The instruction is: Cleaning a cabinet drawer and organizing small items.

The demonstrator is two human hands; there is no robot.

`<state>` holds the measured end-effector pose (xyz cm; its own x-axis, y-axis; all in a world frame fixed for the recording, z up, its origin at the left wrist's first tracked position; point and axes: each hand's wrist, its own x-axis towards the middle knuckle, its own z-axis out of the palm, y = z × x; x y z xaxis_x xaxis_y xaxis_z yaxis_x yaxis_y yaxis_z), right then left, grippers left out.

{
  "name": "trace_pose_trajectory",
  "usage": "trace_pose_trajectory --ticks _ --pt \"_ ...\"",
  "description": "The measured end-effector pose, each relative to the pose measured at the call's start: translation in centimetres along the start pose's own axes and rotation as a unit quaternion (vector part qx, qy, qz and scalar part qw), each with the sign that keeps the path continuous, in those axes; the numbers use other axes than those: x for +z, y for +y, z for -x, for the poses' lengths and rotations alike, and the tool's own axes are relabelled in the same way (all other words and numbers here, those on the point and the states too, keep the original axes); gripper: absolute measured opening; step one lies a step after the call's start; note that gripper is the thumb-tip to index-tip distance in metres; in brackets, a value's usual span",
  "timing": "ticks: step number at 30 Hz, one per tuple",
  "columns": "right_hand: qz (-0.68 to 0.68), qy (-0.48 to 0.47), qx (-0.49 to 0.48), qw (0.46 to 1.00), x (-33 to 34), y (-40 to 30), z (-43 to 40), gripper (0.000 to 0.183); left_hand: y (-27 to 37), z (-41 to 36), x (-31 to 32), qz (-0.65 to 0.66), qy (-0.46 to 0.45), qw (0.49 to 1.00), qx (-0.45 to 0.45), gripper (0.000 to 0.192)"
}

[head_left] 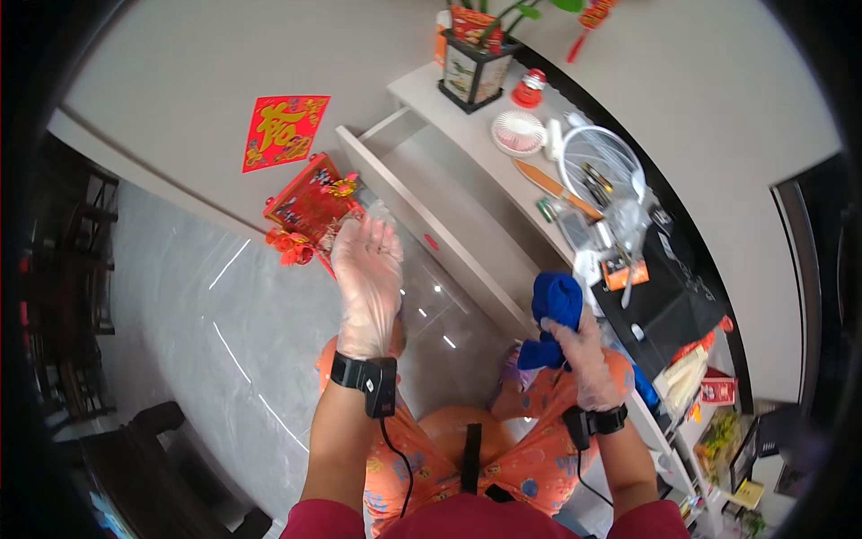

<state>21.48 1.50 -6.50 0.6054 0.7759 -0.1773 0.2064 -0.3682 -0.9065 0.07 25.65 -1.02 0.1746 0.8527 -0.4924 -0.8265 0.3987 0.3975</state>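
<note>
My left hand [367,283], in a thin clear plastic glove, is held palm up over the floor with its fingers loosely extended. Beyond its fingers, a red box with gold trim and flower ornaments [313,202] leans by the wall, partly hidden by the hand. My right hand [584,360], gloved the same way, grips a bunched blue cloth [557,300]. That cloth hangs close to the near end of a pulled-out white drawer [438,222], under a long white cabinet top [431,87].
On the cabinet stand a potted plant [475,71], a small white fan [518,133], a knife in an orange-brown sheath [555,188], a round white-rimmed item [606,162] and a black bag [663,296]. Dark wooden furniture [155,471] stands at lower left.
</note>
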Motion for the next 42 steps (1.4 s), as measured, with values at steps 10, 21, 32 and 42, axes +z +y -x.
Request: trace_pose_trajectory --ticks 10,21,32,42 --pt "-0.110 -0.229 0.165 0.953 16.1 -7.2 -22.9 0.050 0.5 -0.1 -1.1 -0.014 0.096 0.993 -0.062 0.043" --pt "0.325 0.069 -0.198 0.922 32.8 4.1 -46.7 0.083 4.4 -0.6 0.0 -0.063 0.069 0.983 -0.158 0.065" --pt "0.390 -0.130 -0.403 0.818 34.1 4.5 -41.9 0.021 5.1 -2.8 -0.9 -0.019 0.087 0.985 -0.147 0.056" --pt "0.013 -0.021 0.055 0.998 28.4 2.9 -40.6 0.055 5.1 -3.2 -1.6 -0.007 0.074 0.988 -0.137 0.049"
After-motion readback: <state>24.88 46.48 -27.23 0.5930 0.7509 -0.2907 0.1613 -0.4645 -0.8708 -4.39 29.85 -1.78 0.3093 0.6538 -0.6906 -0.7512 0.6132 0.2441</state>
